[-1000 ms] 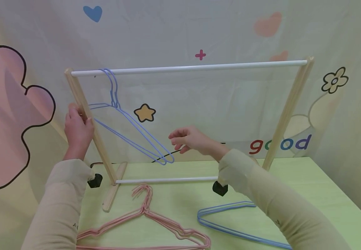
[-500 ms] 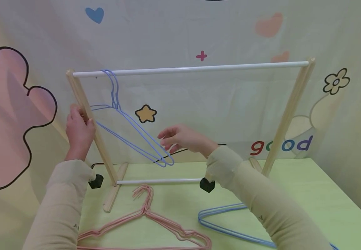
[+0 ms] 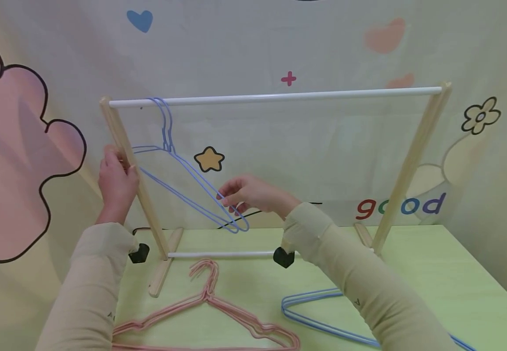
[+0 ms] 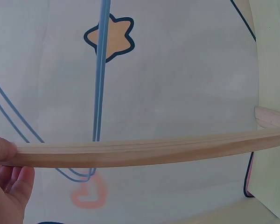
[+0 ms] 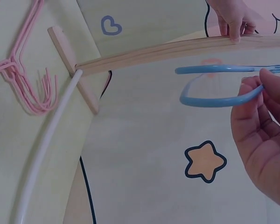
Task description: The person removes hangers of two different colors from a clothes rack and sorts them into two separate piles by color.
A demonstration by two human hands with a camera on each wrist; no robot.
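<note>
Two blue hangers hang by their hooks from the white top rail of a wood-framed rack, close to its left end. My right hand pinches the lower right end of one blue hanger between thumb and fingers; the second blue hanger hangs beside it. On the left, my left hand grips the rack's left wooden post about a third of the way down. The left wrist view shows its thumb and fingers on opposite sides of that post.
Stacked pink hangers lie on the pale green table in front of the rack. More blue hangers lie to their right, partly under my right sleeve. A white lower rail joins the posts near the table, and a patterned curtain hangs behind.
My right hand has moved left to the hanging blue hangers and now pinches one. The left hand keeps its grip on the post. The head view has shifted slightly.
</note>
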